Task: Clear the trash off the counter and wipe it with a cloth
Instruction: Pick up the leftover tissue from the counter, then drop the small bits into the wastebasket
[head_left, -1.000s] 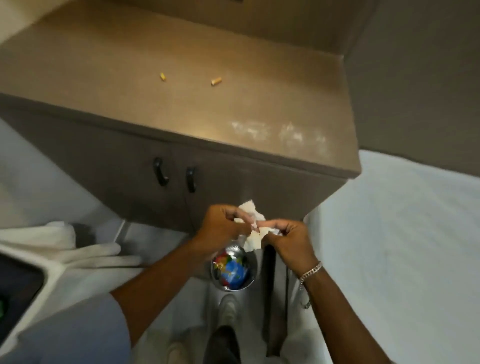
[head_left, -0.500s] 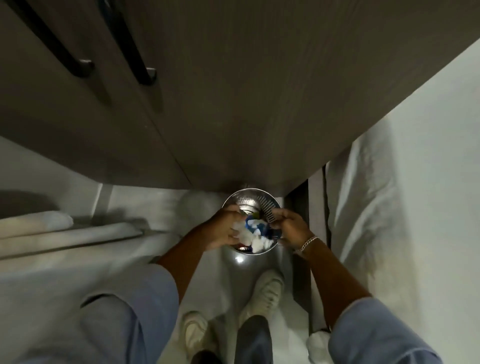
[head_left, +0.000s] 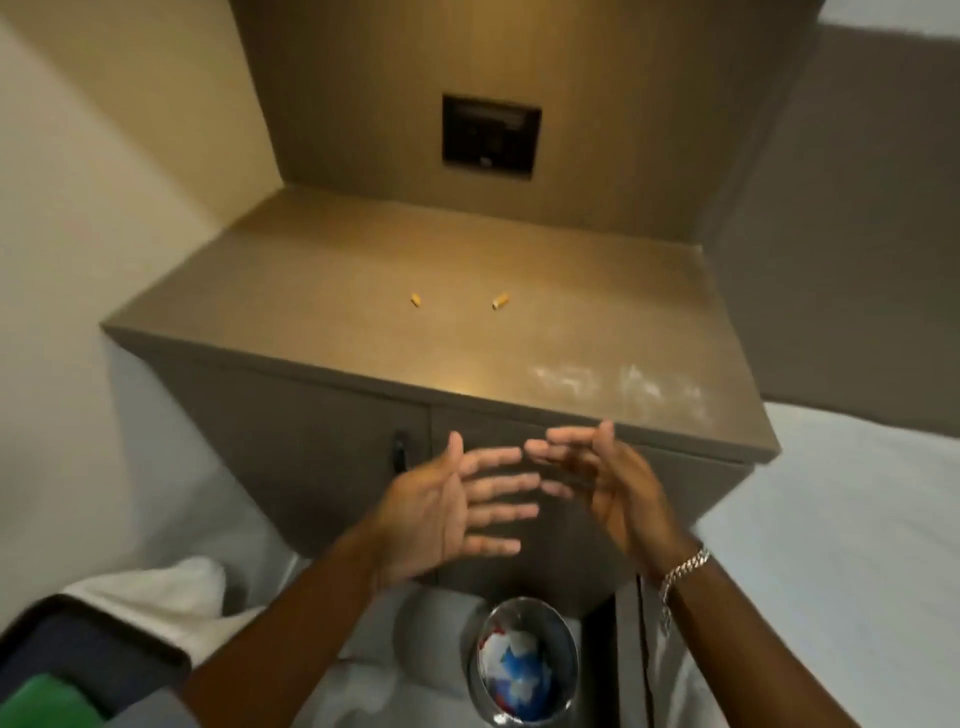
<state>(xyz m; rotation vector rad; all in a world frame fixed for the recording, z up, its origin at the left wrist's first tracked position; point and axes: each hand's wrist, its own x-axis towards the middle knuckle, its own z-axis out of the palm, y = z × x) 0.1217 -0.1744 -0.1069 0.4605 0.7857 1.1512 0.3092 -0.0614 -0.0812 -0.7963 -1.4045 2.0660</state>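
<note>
A brown counter (head_left: 597, 312) tops a cabinet in front of me. Two small orange butts lie near its middle, one on the left (head_left: 415, 300) and one on the right (head_left: 500, 301). White smears (head_left: 618, 382) mark the front right of the top. My left hand (head_left: 447, 509) and my right hand (head_left: 602, 483) hover side by side in front of the cabinet doors, both with fingers spread and holding nothing. Below them a shiny metal bin (head_left: 522, 665) stands on the floor, with white paper and a blue and red wrapper inside.
A dark panel (head_left: 491, 136) is set in the wall behind the counter. A black door handle (head_left: 399, 449) shows left of my hands. White folded cloth (head_left: 150, 597) lies at lower left beside a dark tray with something green (head_left: 57, 701). White bedding (head_left: 841, 545) fills the right.
The white paper that both hands held over the bin now lies in the bin. Both hands have come up empty and open, and my view has lifted back to the counter.
</note>
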